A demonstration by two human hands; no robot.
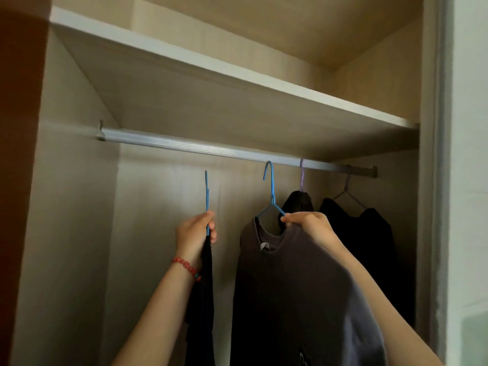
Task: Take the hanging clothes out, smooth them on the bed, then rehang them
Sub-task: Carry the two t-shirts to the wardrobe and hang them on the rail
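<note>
While both arms reach up into the wardrobe, each of the hands has a garment on a blue hanger. Left hand (195, 231), at 9 o'clock of the grey shirt, fingers curled round the neck of a blue hanger (206, 196) seen edge-on, black garment (203, 299) hanging below the fist. Its hook sits below the rail (211, 149), not touching it. Right hand (306, 224) pinches the shoulder of the grey T-shirt (298, 299) together with the arm of a second blue hanger (270, 191); that hook's top is just at the rail's lower edge, cannot tell whether it is on or off. At 3 o'clock of the right hand, two dark garments (367, 233) hang from purple hangers (302, 175) hooked over the rail.

Judgement on the step: whichever way the hangers are travelling, keep each hook upright and facing one way, and support the shirt at the shoulder so it does not slide off the wire. Handle one hook at a time.

Writing: white neck tag (264, 245) in the grey shirt, too small to read. Small pale print near the shirt's lower front, illegible.
</note>
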